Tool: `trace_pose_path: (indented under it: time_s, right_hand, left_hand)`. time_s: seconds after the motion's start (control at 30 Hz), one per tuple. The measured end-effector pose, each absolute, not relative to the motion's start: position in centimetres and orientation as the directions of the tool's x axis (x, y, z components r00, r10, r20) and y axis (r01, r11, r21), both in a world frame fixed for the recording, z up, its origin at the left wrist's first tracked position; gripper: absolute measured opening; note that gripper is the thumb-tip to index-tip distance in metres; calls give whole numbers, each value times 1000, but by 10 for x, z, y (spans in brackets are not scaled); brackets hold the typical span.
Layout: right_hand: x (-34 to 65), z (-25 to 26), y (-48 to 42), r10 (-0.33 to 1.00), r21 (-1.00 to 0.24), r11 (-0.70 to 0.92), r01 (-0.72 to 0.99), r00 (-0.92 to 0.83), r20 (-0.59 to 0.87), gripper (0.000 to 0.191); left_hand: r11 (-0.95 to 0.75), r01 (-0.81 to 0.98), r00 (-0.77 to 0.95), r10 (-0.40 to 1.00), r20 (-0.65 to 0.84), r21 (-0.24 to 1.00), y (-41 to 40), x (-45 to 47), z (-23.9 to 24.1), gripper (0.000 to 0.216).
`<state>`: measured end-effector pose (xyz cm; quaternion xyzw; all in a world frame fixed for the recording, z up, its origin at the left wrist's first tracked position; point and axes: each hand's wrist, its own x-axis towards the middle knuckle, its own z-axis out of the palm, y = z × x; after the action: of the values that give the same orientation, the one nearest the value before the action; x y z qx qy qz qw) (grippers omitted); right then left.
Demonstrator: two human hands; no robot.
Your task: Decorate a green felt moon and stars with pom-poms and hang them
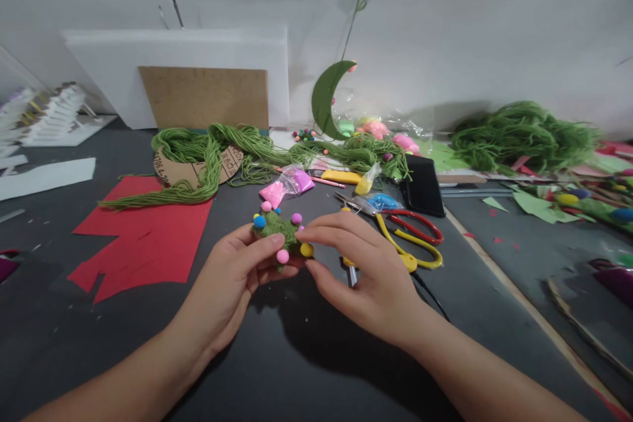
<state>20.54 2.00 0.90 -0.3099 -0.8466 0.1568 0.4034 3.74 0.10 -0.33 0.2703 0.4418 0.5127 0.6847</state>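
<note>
A small green yarn-wrapped ornament (279,227) with pink, blue, purple and yellow pom-poms round its edge is held up over the dark table. My left hand (232,267) grips it from the left, thumb on top and fingers underneath. On the other side, my right hand (368,267) has its index fingertip and thumb tip curled around a yellow pom-pom (306,250) at the ornament's right edge. Scissors (418,227) with red handles and a yellow-handled tool (408,262) lie just past my right hand, which partly hides the yellow tool.
Red paper (153,244) lies at the left, with a green yarn skein (198,184) over a cardboard disc. Pom-pom bags (291,184), a black phone (424,186) and a yarn heap (524,138) sit farther back. A green crescent (324,102) hangs near the wall.
</note>
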Motion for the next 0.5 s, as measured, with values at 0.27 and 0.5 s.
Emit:
trace_pose_path:
  time_s: [0.27,0.5]
  right_hand:
    - [210,14,26,773,-743,596,306,-471,425,12]
    - [211,16,26,771,-786,569,242,-489,408,11]
  left_hand:
    - [337,-487,113,939,-325,806,1,37,-3,7]
    - [312,-485,123,949,-290,817,0,38,-3,6]
